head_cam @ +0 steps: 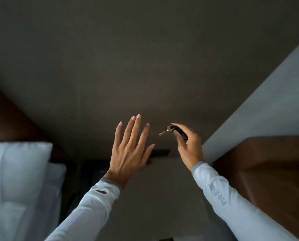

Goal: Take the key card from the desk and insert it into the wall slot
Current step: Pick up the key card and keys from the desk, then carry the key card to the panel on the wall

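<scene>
One key (pixel 163 132) in right hand (pixel 188 145)

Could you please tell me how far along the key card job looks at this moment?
Pickup looks done: the right hand holds a dark fob with a metal key dangling, raised toward the wall. The left hand is open, empty. Insertion remains; a dark fitting below may be the slot, but that's unclear.

White pillows (pixel 18 171) left; brown wooden furniture (pixel 267 171) right; dark wall (pixel 145 58).

Pale blue sleeves (pixel 86 206), grey cuffs, "pro-rider" lettering.
</scene>
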### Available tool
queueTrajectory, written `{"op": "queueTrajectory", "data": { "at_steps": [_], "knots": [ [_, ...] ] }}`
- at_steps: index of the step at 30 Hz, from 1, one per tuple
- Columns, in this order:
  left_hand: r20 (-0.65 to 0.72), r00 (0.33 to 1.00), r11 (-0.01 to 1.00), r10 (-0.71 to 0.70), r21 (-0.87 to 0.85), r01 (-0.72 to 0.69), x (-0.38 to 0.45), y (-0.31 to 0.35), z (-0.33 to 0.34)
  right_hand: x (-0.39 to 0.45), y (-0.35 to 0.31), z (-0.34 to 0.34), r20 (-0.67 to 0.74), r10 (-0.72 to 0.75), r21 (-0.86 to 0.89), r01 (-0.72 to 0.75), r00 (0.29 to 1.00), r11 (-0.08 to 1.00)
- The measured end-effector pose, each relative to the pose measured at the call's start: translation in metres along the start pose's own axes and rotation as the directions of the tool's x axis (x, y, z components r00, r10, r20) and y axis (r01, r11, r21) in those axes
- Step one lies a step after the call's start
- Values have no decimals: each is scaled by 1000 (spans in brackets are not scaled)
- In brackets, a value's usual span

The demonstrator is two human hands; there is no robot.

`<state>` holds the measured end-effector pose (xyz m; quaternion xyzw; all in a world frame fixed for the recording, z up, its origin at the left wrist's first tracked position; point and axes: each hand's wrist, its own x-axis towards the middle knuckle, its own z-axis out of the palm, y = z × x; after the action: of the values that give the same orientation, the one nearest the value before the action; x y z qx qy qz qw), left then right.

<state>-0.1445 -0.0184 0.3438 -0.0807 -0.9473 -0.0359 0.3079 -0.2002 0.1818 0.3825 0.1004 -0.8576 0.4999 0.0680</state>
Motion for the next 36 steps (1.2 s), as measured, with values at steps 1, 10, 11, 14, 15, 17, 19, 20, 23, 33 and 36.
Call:
{"op": "queueTrajectory", "data": {
  "at_steps": [1, 10, 11, 14, 15, 17, 19, 20, 23, 33, 36],
  "knots": [
    [-43, 999, 1000, 26, 5, -26, 26, 0, -20, 11, -24, -17, -33, -23, 31, 24, 999, 999],
    [-368, 916, 987, 159, 62, -146, 223, 29, -198, 77, -217, -172, -255, -96, 350, 185, 962, 918],
    [-397, 902, 985, 173, 65, -160, 240, 36, -215, 80, -235, -192, -274, -75, 393, 183, 959, 901],
    [-465, 861, 979, 204, 72, -193, 279, 55, -258, 78, -275, -248, -309, -45, 483, 197, 950, 853],
    [-484, 848, 976, 215, 73, -206, 290, 63, -269, 75, -286, -267, -313, -42, 496, 201, 949, 845],
    [-510, 828, 970, 235, 69, -233, 309, 81, -289, 65, -303, -303, -337, -45, 473, 210, 941, 856],
    [-533, 805, 961, 260, 59, -271, 325, 105, -306, 50, -314, -339, -392, -51, 421, 229, 918, 878],
    [-542, 795, 955, 274, 53, -292, 332, 119, -314, 41, -317, -356, -421, -58, 393, 239, 905, 888],
    [-573, 758, 933, 312, 32, -359, 345, 166, -333, 10, -325, -405, -492, -70, 311, 250, 868, 917],
    [-647, 663, 816, 376, -109, -568, 333, 360, -388, -141, -332, -556, -695, -79, 84, 191, 715, 978],
    [-669, 635, 773, 386, -141, -619, 311, 426, -409, -200, -330, -599, -743, -77, 28, 145, 664, 989]
  ]
}}
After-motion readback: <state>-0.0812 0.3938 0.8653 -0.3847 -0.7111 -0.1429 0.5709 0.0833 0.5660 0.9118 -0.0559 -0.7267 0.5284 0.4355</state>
